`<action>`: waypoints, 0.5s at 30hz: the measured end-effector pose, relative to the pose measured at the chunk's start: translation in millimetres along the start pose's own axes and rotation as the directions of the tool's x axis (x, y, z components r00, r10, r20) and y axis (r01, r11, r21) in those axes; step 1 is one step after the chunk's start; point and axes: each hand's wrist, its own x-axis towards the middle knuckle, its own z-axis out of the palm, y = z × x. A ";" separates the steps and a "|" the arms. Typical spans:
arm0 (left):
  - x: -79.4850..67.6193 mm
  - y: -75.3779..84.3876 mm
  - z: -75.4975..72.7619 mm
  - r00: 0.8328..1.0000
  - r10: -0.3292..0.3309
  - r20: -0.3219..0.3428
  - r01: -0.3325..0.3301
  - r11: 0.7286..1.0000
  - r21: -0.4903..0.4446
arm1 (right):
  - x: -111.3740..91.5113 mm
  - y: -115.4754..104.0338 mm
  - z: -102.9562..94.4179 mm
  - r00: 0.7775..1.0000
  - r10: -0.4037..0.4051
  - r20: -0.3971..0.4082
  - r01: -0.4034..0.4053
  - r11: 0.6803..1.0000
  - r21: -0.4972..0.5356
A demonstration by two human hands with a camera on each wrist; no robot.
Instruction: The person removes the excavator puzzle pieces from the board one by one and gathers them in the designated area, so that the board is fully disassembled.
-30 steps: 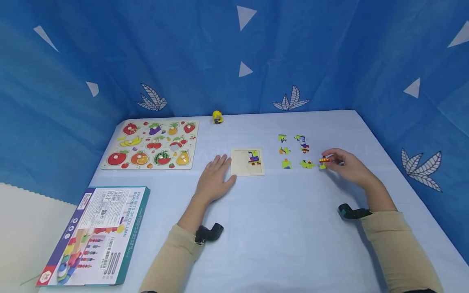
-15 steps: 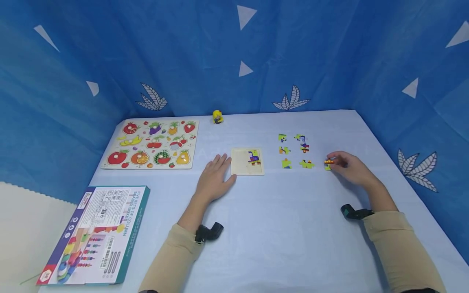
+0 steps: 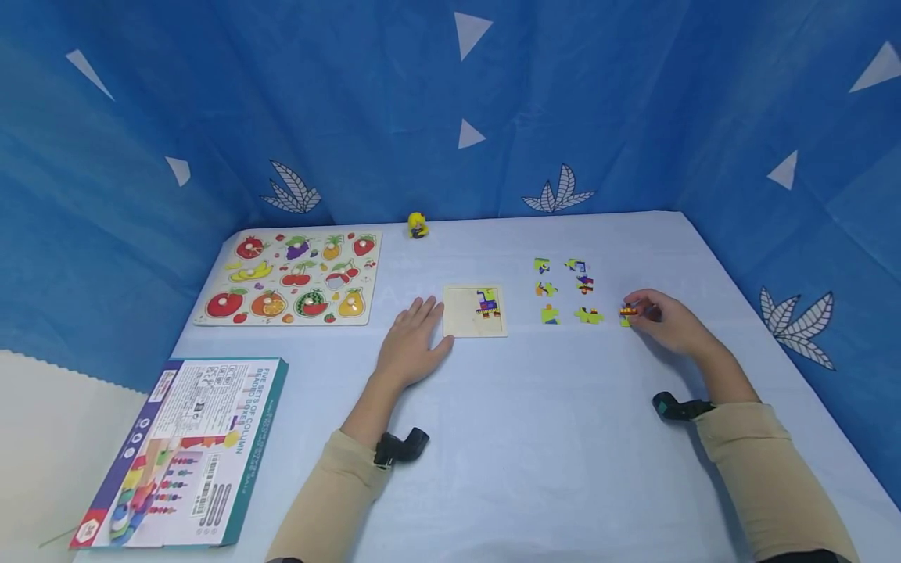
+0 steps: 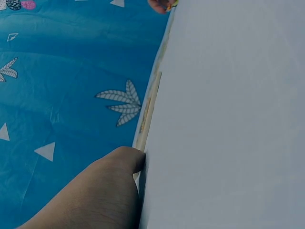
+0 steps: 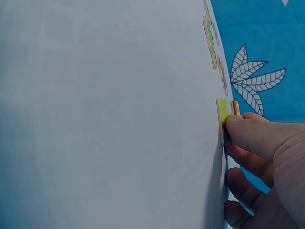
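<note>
In the head view my left hand [image 3: 414, 344] lies flat on the table, its fingertips and thumb at the left edge of a square wooden puzzle tray [image 3: 457, 313]. Joined puzzle pieces [image 3: 488, 303] with a purple and yellow vehicle picture sit on the tray's right side. My right hand [image 3: 669, 319] pinches a yellow-green and red puzzle piece [image 3: 626, 313] between thumb and fingers. In the right wrist view that puzzle piece [image 5: 222, 121] is tilted up, thumb on its near face. Several loose puzzle pieces [image 3: 588, 315] lie in two columns left of the right hand.
A fruit peg puzzle board [image 3: 288, 277] lies at the back left, with a boxed bead toy [image 3: 190, 453] in front of it. A small yellow-haired figurine [image 3: 418, 225] stands near the back edge. Blue cloth [image 3: 422, 109] hangs behind the table.
My right hand, pinching the puzzle piece, has shifted slightly right, then a little back left. The left hand and the tray stay in place.
</note>
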 end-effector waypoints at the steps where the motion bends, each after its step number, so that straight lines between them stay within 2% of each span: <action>1: -0.1 0.1 0.1 1.000 -0.003 0.002 0.003 1.000 0.002 | -0.1 -0.5 0.0 1.000 -0.002 -0.001 0.002 1.000 -0.003; 9: 0.0 -0.3 1.6 1.000 -0.009 0.007 0.009 1.000 0.002 | -1.4 -1.1 1.3 1.000 -0.020 0.003 0.020 0.999 -0.051; 15: 0.3 -0.6 2.9 1.000 -0.009 0.007 0.009 1.000 0.001 | -1.7 -2.4 1.3 1.000 -0.012 -0.005 0.012 0.999 -0.047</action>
